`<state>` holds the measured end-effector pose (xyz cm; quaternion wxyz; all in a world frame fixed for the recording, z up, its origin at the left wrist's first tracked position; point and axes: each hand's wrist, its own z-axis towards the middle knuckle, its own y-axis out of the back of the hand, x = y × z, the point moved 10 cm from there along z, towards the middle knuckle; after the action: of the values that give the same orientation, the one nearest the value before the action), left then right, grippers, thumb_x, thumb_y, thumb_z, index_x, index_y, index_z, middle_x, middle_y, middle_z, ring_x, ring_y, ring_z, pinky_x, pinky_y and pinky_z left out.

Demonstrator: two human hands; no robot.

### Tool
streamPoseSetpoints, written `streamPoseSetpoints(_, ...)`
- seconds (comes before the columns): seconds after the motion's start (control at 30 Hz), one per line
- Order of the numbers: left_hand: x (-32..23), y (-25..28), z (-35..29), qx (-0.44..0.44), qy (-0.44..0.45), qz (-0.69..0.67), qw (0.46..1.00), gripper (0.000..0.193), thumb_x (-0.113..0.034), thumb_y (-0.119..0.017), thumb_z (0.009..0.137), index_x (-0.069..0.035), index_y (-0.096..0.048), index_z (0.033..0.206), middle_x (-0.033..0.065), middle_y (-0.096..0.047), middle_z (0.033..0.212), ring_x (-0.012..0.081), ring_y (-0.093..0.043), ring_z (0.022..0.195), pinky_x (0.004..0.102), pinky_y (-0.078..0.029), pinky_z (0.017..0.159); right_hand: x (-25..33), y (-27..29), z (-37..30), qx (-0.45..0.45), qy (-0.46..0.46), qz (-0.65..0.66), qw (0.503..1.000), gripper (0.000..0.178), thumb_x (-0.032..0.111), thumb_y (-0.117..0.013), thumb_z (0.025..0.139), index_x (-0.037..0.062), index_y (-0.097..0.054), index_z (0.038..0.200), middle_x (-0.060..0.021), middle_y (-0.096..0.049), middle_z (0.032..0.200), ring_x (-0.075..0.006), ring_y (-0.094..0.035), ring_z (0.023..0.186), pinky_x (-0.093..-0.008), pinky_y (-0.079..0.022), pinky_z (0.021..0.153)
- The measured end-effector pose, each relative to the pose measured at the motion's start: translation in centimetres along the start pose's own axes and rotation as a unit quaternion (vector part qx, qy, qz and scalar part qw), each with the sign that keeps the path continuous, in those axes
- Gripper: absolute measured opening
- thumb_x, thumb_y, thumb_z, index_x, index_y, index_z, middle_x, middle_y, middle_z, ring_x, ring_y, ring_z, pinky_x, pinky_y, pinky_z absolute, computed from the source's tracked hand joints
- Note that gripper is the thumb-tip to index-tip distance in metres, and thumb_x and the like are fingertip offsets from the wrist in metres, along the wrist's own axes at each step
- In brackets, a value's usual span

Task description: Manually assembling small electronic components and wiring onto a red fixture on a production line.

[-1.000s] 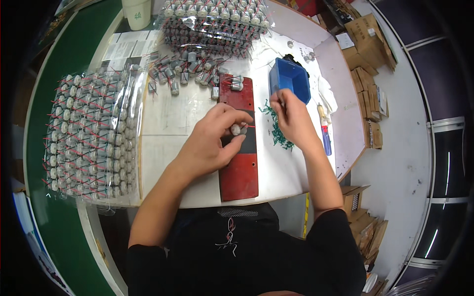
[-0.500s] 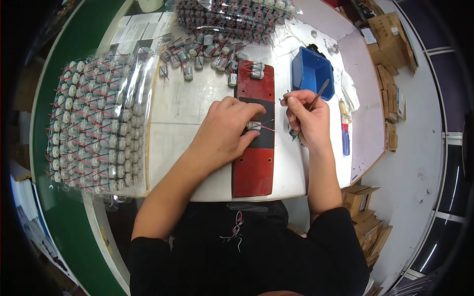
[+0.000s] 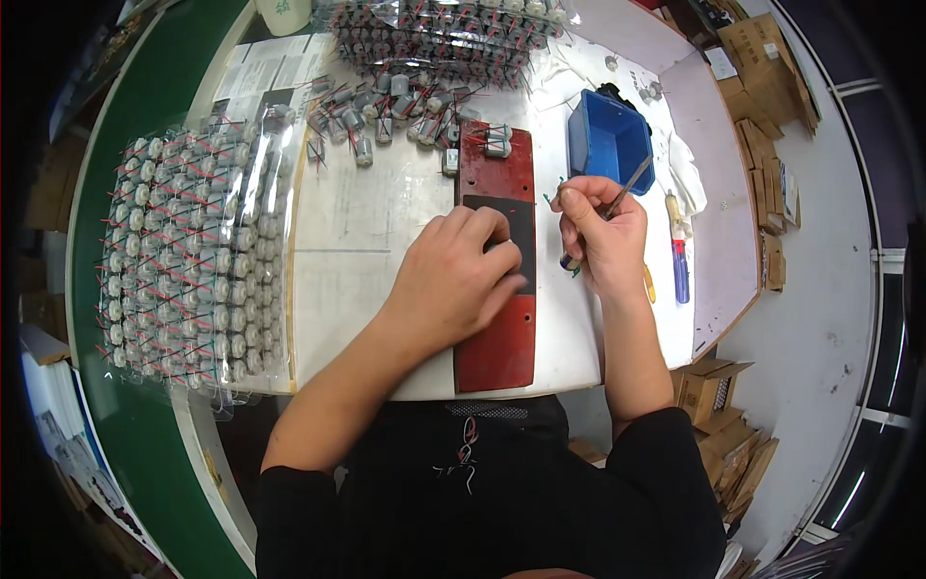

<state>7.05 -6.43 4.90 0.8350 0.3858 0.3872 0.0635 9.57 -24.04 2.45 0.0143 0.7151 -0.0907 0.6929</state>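
Note:
My left hand (image 3: 461, 275) is over the black pad (image 3: 521, 232) in the middle of a red board (image 3: 494, 347). Its fingers are curled inward, with the fingertips slightly blurred; whatever is beneath them is hidden. To the right of the board, my right hand (image 3: 606, 232) is closed around a slim metal tool (image 3: 632, 183) whose shaft points up and right. A small green bit (image 3: 554, 196) shows at its thumb and fingertip. At the board's far end lie small motors (image 3: 497, 145) with red and green wires.
Loose motors (image 3: 362, 150) are heaped beyond my left hand. Clear trays of motors stand at the left (image 3: 183, 251) and far side (image 3: 434, 43). A blue bin (image 3: 610, 145), a screwdriver (image 3: 680, 265) and a white cloth (image 3: 685, 179) lie right, by a raised side panel (image 3: 719, 193).
My left hand has turned and curled its fingers over the pad; the small motor with wires that showed between them is out of sight. My right hand stays nearly where it was.

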Motion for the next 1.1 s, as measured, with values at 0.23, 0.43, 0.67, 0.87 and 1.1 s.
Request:
streamPoseSetpoints(0.23, 0.0, 2.4, 0.4, -0.062, 0.000, -0.010, 0.998, 0.022, -0.020, -0.080, 0.083, -0.011, -0.070, 0.100, 0.0049, -0.065, 0.107, 0.0269, -0.060, 0.102, 0.0409, -0.047, 0.086, -0.8, -1.9, -1.1, 0.059, -0.047, -0.016, 0.997, 0.006, 0.005, -0.070, 0.100, -0.0006, -0.067, 0.099, -0.0090, -0.069, 0.095, -0.0059, -0.055, 0.058, -0.0188, -0.039, 0.046)
streamPoseSetpoints(0.43, 1.1, 3.4, -0.1, -0.135, 0.035, -0.078, 0.987, 0.011, -0.014, -0.077, 0.084, -0.009, -0.070, 0.092, 0.0047, -0.069, 0.095, 0.0268, -0.062, 0.095, 0.0407, -0.047, 0.084, 0.0, -4.5, -2.3, 0.098, 0.025, -0.002, 0.995, 0.008, 0.005, -0.073, 0.098, -0.0014, -0.069, 0.102, -0.0084, -0.069, 0.102, -0.0056, -0.059, 0.065, -0.0191, -0.042, 0.049)
streamPoseSetpoints(0.67, 1.1, 4.0, -0.3, -0.173, 0.023, -0.112, 0.978, 0.010, -0.011, -0.078, 0.084, -0.007, -0.072, 0.092, 0.0057, -0.070, 0.093, 0.0273, -0.063, 0.090, 0.0394, -0.048, 0.084, 0.3, -5.1, -2.8, 0.118, 0.024, 0.003, 0.993, 0.006, 0.001, -0.069, 0.099, -0.0037, -0.066, 0.101, -0.0129, -0.068, 0.108, -0.0065, -0.056, 0.059, -0.0199, -0.042, 0.049)
streamPoseSetpoints(0.87, 1.4, 3.5, 0.1, -0.127, 0.035, -0.127, 0.983, 0.015, -0.008, -0.077, 0.084, -0.005, -0.072, 0.098, 0.0076, -0.071, 0.095, 0.0279, -0.063, 0.093, 0.0395, -0.049, 0.085, 0.0, -3.8, -2.0, 0.098, 0.000, -0.010, 0.995, 0.010, 0.006, -0.069, 0.100, -0.0028, -0.067, 0.104, -0.0101, -0.069, 0.103, -0.0053, -0.055, 0.058, -0.0195, -0.040, 0.047)
streamPoseSetpoints(1.1, 3.0, 1.6, -0.1, -0.056, 0.097, -0.109, 0.988, 0.025, -0.015, -0.077, 0.083, -0.009, -0.070, 0.106, 0.0046, -0.074, 0.103, 0.0294, -0.063, 0.100, 0.0435, -0.050, 0.091, -1.5, -3.1, -1.0, 0.132, -0.085, -0.112, 0.981, 0.013, 0.011, -0.073, 0.098, -0.0016, -0.070, 0.102, -0.0054, -0.067, 0.101, -0.0035, -0.052, 0.058, -0.0191, -0.038, 0.046)
